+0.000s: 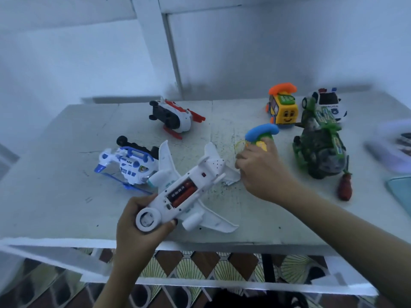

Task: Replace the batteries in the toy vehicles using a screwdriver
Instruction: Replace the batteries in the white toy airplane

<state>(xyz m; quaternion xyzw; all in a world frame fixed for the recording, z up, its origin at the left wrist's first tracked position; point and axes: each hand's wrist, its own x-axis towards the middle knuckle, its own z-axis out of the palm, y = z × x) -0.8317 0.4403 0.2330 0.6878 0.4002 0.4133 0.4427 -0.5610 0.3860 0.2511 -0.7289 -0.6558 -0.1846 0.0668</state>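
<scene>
Batteries (pixel 183 192) lay exposed in the upturned white plane (pixel 209 172), probably light, hollow plastic with brittle wings. Your left hand (pixel 138 225) gripped its sturdier nose above the table (pixel 66 196). Your right hand (pixel 262 172) curled beside the tail; I couldn't tell what it held.

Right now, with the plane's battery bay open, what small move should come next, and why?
Probably move the right hand over to lift out the red batteries: the left hand holds the white plane belly-up, compartment uncovered, batteries seated inside.
</scene>
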